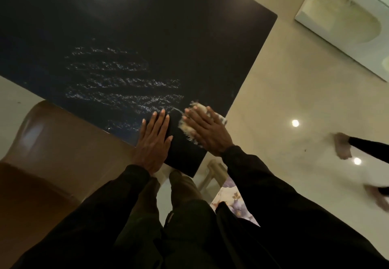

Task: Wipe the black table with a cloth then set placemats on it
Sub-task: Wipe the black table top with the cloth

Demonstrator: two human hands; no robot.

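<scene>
The black table [130,28] fills the upper left, with wet streaks across its near half. My right hand [207,130] lies flat with straight fingers on a pale, frayed cloth [189,130], pressing it onto the table near the close corner. Most of the cloth is hidden under the hand. My left hand [153,140] rests flat on the table's near edge, fingers spread, just left of the cloth and holding nothing. A flowered sheet [233,203], perhaps a placemat, shows below the table corner between my arms.
A brown chair [48,142] stands against the table's near left edge. Another person's feet [343,148] are on the glossy cream floor at the right. A white piece of furniture [345,16] sits at the upper right.
</scene>
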